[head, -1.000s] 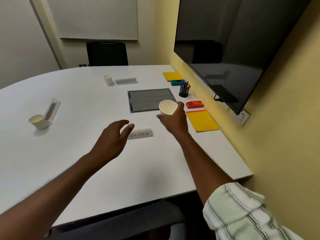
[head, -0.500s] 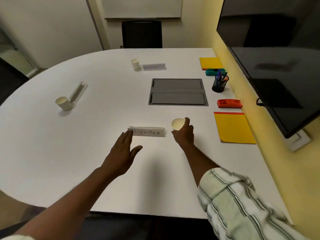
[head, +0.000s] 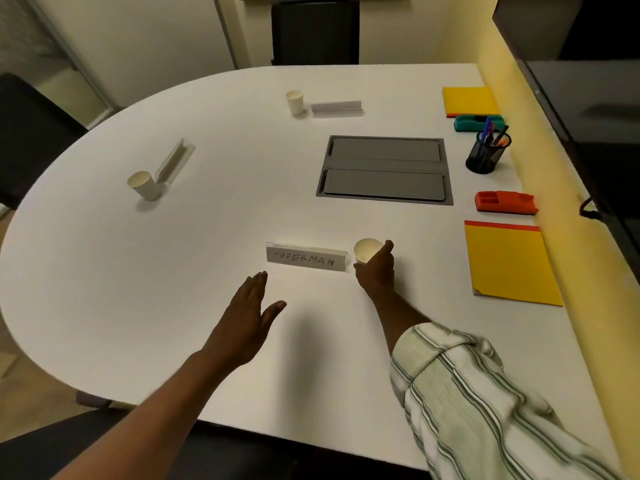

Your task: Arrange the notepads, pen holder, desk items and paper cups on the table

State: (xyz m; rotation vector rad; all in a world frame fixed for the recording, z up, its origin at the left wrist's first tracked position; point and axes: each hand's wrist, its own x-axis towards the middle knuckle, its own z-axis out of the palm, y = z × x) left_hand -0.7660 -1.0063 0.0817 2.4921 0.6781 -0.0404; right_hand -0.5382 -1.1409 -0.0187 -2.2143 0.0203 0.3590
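Note:
My right hand (head: 377, 271) grips a white paper cup (head: 366, 249) that stands on the white table (head: 173, 306), just right of a name plate (head: 306, 260) marked SUPERMAN. My left hand (head: 247, 320) hovers flat with straight fingers in front of the plate, holding nothing. Two more paper cups (head: 295, 102) (head: 143, 184) stand beside name plates (head: 336, 107) (head: 175, 161) at the far and left seats. Along the right edge lie a yellow notepad (head: 509, 265), a red eraser (head: 505, 201), a black pen holder (head: 485, 155), a teal eraser (head: 476, 122) and another yellow notepad (head: 469, 101).
A grey cable hatch (head: 384, 169) is set into the table's middle. A dark screen (head: 588, 98) hangs on the yellow wall at the right. Black chairs stand at the far end (head: 315, 29) and at the left (head: 31, 133).
My right hand has brought the cup down to the table beside the SUPERMAN plate. My left hand has drawn back from the plate and flattened. The camera has tilted down.

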